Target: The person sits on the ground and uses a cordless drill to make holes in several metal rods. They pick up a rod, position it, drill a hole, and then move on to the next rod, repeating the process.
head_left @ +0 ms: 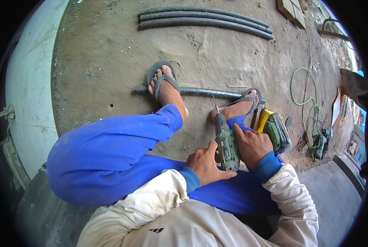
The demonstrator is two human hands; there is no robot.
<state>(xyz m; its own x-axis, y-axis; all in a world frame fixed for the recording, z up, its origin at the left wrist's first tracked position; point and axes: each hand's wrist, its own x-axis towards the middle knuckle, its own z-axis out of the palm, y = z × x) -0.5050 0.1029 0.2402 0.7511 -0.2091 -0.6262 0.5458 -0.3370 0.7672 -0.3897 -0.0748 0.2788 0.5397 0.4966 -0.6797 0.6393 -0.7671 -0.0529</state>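
A worn green cordless drill [228, 149] is between my hands, its thin bit pointing away from me toward a dark pipe on the ground. My right hand [254, 145] grips its right side, thumb along the body. From the left, my left hand [206, 164] curls around the rear of the drill, thumb stretched behind it; some fingers are hidden beneath. The dark pipe [206, 92] lies crosswise under my two sandalled feet [167, 88]. The tip of the drill bit [214, 99] appears close to the pipe; whether it touches, I cannot tell.
Three dark pipes [204, 19] lie side by side farther off. Right of my foot are a hammer [258, 115] and a yellow-and-green power tool [276, 131]. A green cord [293, 84] loops near another green power tool [320, 144]. A pale panel [31, 82] borders the left.
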